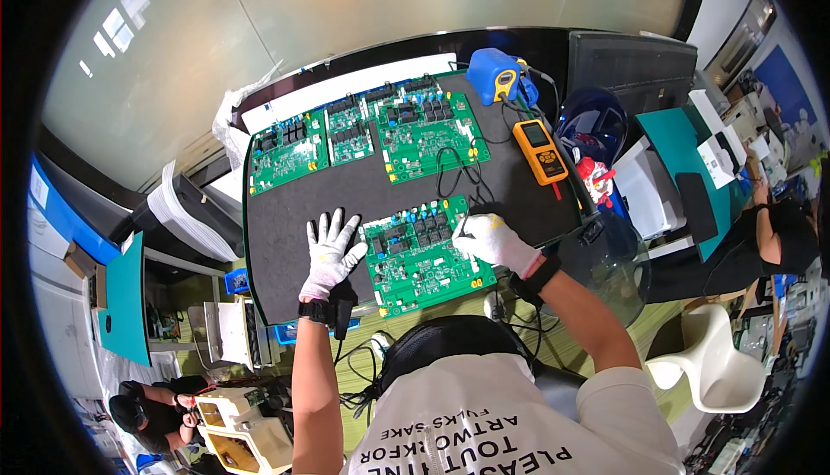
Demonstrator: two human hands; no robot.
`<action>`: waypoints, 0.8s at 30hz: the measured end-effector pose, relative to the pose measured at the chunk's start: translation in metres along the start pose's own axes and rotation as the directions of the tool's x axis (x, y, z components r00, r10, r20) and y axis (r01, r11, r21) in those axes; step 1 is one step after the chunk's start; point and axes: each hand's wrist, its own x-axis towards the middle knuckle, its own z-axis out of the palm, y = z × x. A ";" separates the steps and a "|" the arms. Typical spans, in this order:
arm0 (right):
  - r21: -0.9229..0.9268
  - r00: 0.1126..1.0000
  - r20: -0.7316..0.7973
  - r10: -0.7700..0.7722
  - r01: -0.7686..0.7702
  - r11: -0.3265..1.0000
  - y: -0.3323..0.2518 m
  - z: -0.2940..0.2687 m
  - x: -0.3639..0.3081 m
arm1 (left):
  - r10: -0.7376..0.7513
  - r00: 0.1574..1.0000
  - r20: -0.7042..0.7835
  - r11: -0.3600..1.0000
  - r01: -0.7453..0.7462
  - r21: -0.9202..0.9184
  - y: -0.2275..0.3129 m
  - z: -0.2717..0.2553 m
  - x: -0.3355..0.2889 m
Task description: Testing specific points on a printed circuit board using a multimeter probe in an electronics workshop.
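Observation:
A green circuit board (419,272) with black relays and blue parts lies at the front of the dark mat (290,224). At its left edge my left hand (330,255), in a white glove, is open with its fingers spread over the mat. My right hand (491,240), gloved too, is closed at the board's right edge with thumb and forefinger together. What is between these fingers is hidden or too small to name. A thin black cable (441,183) lies on the mat just behind the board, running toward my right hand.
More green boards (432,142) stand in a row along the back of the mat. An orange handheld meter (540,153) lies at the right, below a blue and yellow device (494,76). A white chair (711,363) stands at the right; other people work at both sides.

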 end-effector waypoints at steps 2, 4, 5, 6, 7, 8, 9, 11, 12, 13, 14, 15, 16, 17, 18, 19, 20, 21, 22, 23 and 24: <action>-0.004 1.000 0.003 0.012 -0.012 1.000 0.000 0.000 0.000 | -0.001 1.000 0.003 1.000 0.001 -0.001 0.000 0.000 0.000; -0.006 1.000 0.004 0.026 -0.026 1.000 -0.001 0.000 0.000 | -0.001 1.000 0.007 1.000 0.001 -0.001 0.000 0.000 0.000; 0.017 0.999 0.003 0.037 -0.037 0.999 -0.001 0.000 0.000 | -0.002 1.000 0.009 1.000 0.002 -0.001 0.000 0.000 0.000; 0.039 0.999 0.002 0.049 -0.049 0.998 -0.001 0.000 -0.001 | -0.003 1.000 0.011 1.000 0.003 0.000 0.000 -0.001 0.000; 0.062 0.998 0.003 0.060 -0.060 0.996 -0.003 0.000 -0.001 | -0.005 1.000 0.013 1.000 0.005 0.000 0.000 -0.001 0.000; 0.084 0.996 0.012 0.086 -0.087 0.993 -0.006 -0.001 -0.001 | -0.006 1.000 0.015 1.000 0.006 0.000 0.000 -0.001 -0.001; 0.106 0.993 0.023 0.112 -0.113 0.988 -0.009 -0.002 -0.001 | -0.008 1.000 0.017 1.000 0.008 0.000 -0.001 -0.001 -0.001; 0.128 0.993 0.018 0.120 -0.122 0.984 -0.010 -0.004 -0.001 | -0.004 1.000 0.019 1.000 0.004 -0.001 0.000 0.000 0.000; 0.129 0.995 0.005 0.101 -0.101 0.987 -0.008 -0.003 -0.001 | -0.003 1.000 0.019 1.000 0.003 -0.002 0.000 0.000 0.001; 0.130 0.997 -0.008 0.080 -0.078 0.988 -0.007 -0.002 -0.001 | -0.003 1.000 0.020 1.000 0.003 0.000 0.000 0.000 0.001; 0.124 0.997 -0.011 0.079 -0.077 0.989 -0.007 -0.002 -0.001 | -0.003 1.000 0.021 1.000 0.003 0.001 0.000 0.000 0.001; 0.118 0.997 -0.015 0.079 -0.077 0.990 -0.007 -0.002 -0.001 | -0.003 1.000 0.022 1.000 0.003 0.003 0.000 0.000 0.000; 0.112 0.997 -0.019 0.078 -0.075 0.991 -0.008 -0.002 -0.001 | -0.004 1.000 0.023 1.000 0.004 0.005 0.000 -0.001 0.000; 0.114 0.997 -0.016 0.074 -0.071 0.991 -0.007 -0.001 -0.001 | -0.004 1.000 0.020 1.000 0.004 0.004 -0.001 -0.001 0.000; 0.116 0.998 -0.013 0.069 -0.067 0.991 -0.007 -0.001 -0.001 | -0.004 1.000 0.018 1.000 0.004 0.002 -0.001 -0.001 0.000; 0.118 0.998 -0.010 0.066 -0.065 0.991 -0.006 -0.001 -0.001 | -0.003 1.000 0.016 1.000 0.003 0.000 -0.001 -0.001 0.000; 0.108 0.998 -0.011 0.068 -0.066 0.992 -0.005 -0.001 -0.001 | -0.003 1.000 0.018 1.000 0.003 0.001 0.000 -0.001 0.000; 0.099 0.997 -0.012 0.070 -0.068 0.993 -0.004 0.000 -0.001 | -0.003 1.000 0.020 1.000 0.003 0.002 0.000 -0.001 0.000; 0.089 0.997 -0.013 0.071 -0.069 0.994 -0.003 0.000 -0.001 | -0.004 1.000 0.022 1.000 0.004 0.004 0.000 -0.001 0.000; 0.087 0.997 -0.013 0.073 -0.072 0.994 -0.003 0.000 0.000 | -0.004 1.000 0.021 1.000 0.004 0.003 0.000 -0.001 0.000; 0.086 0.997 -0.013 0.076 -0.074 0.994 -0.003 0.000 0.000 | -0.005 1.000 0.020 1.000 0.005 0.003 0.000 -0.001 0.000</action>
